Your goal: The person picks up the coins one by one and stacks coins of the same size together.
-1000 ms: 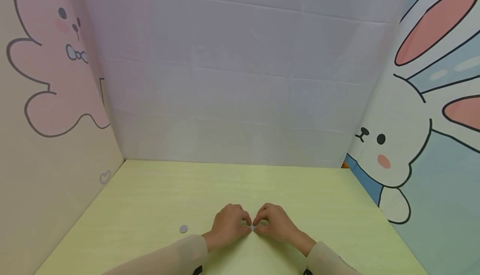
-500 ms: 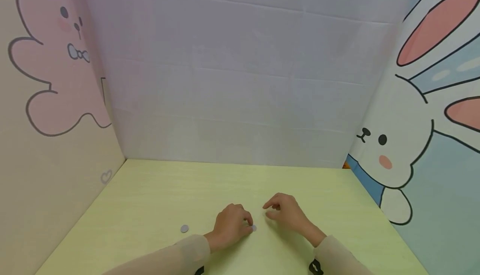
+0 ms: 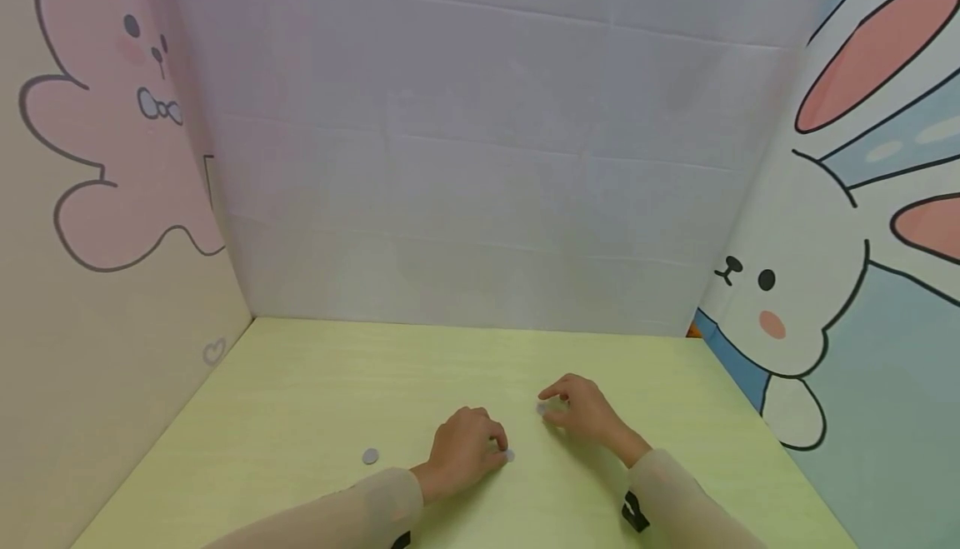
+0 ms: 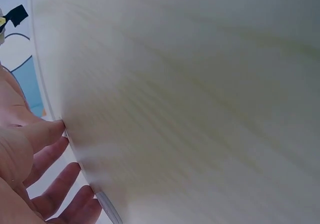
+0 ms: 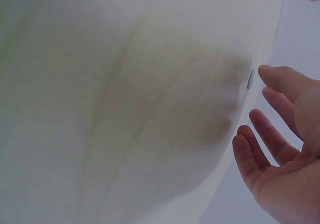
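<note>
Three small, flat, round grey discs, coin-like, lie on the pale yellow table. My left hand rests low over the table, its thumb and index finger pinching the near edge of one grey disc. Farther back and to the right, my right hand has thumb and index spread at another disc. In the right wrist view that disc lies just off the thumb tip, and the other fingers are loosely bent. A third disc sits left of my left wrist.
The table meets a white sheet wall at the back. Side walls printed with a pink animal and a white rabbit stand left and right. In the left wrist view a grey disc edge shows beside the lower fingertips.
My right hand has left the middle disc and moved right and farther back, its fingers parting. A disc now shows at its fingertips. My left hand has stayed put.
</note>
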Demonstrator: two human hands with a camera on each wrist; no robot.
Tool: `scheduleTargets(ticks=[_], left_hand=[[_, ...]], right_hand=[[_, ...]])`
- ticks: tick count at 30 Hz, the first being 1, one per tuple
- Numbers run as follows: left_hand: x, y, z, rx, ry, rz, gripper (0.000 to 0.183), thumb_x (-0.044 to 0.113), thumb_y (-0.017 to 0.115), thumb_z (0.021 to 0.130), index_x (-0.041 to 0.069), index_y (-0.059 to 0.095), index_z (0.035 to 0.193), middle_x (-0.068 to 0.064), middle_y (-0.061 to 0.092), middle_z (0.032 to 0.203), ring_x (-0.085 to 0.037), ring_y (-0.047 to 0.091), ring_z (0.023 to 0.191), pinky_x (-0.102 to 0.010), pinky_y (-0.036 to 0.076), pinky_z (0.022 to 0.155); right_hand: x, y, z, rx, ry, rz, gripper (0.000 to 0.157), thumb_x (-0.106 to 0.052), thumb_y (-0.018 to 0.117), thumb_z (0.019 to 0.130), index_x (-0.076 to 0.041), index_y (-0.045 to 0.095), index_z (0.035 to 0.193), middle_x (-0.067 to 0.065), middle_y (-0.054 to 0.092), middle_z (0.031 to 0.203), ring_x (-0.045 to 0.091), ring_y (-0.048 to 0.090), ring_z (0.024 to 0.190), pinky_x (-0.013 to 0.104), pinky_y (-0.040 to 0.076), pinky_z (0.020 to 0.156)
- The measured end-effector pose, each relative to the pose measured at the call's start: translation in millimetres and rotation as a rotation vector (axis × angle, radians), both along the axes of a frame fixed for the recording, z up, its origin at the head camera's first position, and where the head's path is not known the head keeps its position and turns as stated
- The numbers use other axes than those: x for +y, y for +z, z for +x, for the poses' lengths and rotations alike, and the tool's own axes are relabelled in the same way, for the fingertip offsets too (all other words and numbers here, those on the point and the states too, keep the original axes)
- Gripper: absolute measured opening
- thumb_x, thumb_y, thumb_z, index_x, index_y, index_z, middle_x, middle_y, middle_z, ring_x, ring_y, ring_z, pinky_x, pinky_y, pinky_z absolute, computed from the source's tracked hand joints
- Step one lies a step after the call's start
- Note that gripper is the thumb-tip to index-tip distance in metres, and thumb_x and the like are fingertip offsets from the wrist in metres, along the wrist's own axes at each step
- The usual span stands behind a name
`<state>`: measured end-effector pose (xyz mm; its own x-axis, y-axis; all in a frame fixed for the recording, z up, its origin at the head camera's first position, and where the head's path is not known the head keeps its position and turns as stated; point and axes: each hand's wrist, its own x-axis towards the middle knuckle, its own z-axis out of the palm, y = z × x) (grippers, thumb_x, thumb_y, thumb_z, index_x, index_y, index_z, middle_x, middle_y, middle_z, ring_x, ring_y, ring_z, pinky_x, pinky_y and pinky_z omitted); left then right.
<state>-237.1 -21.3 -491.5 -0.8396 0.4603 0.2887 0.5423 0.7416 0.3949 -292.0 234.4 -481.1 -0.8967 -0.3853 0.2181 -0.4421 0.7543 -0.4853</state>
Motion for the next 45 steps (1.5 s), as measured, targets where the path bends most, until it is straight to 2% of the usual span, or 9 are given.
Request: scheduleTargets(ticks=[9, 23, 29, 35, 45], left_hand=[[1, 0.4, 1.1, -0.01, 0.004, -0.001, 0.011, 0.033, 0.091, 0.085, 0.027, 0.083, 0.083, 0.01, 0.067, 0.084, -0.006, 0.053, 0.078, -0.025, 0.048, 0.063], [0, 1.4, 3.0, 0.015, 0.016, -0.014, 0.013, 0.034, 0.091, 0.085, 0.025, 0.083, 0.083, 0.009, 0.067, 0.084, -0.007, 0.054, 0.078, -0.024, 0.048, 0.062], [1, 2.1, 3.6, 0.012, 0.017, -0.007, 0.012, 0.034, 0.091, 0.085, 0.025, 0.083, 0.083, 0.01, 0.066, 0.083, -0.007, 0.053, 0.078, -0.024, 0.047, 0.061], [1, 2.1, 3.2, 0.0, 0.017, 0.0, 0.012, 0.033, 0.091, 0.085, 0.026, 0.083, 0.082, 0.01, 0.066, 0.084, -0.007, 0.052, 0.078, -0.024, 0.046, 0.061], [2, -0.6, 2.0, 0.005, 0.027, -0.021, 0.012, 0.035, 0.091, 0.086, 0.027, 0.083, 0.082, 0.009, 0.068, 0.086, -0.01, 0.057, 0.082, -0.027, 0.051, 0.065]], right_hand=[[4, -3.4, -9.9, -0.071, -0.001, 0.027, 0.025, -0.014, 0.088, 0.087, -0.009, 0.081, 0.111, 0.005, 0.069, 0.107, 0.02, 0.06, 0.095, 0.039, 0.053, 0.082], [6, -3.5, -12.3, -0.058, 0.05, 0.046, 0.019, -0.017, 0.086, 0.09, -0.01, 0.082, 0.108, 0.005, 0.068, 0.11, 0.025, 0.064, 0.099, 0.043, 0.055, 0.087], [5, -0.5, -11.5, -0.078, 0.039, 0.047, 0.017, -0.016, 0.086, 0.09, -0.01, 0.082, 0.105, 0.005, 0.067, 0.109, 0.025, 0.063, 0.099, 0.045, 0.055, 0.089], [5, 0.5, -11.9, -0.087, 0.024, 0.044, 0.014, -0.015, 0.087, 0.089, -0.011, 0.083, 0.102, 0.004, 0.068, 0.107, 0.022, 0.062, 0.097, 0.043, 0.054, 0.087], [4, -0.7, -12.5, -0.085, 0.018, 0.044, 0.009, -0.015, 0.086, 0.091, -0.013, 0.084, 0.1, 0.002, 0.07, 0.106, 0.024, 0.065, 0.098, 0.046, 0.056, 0.088]])
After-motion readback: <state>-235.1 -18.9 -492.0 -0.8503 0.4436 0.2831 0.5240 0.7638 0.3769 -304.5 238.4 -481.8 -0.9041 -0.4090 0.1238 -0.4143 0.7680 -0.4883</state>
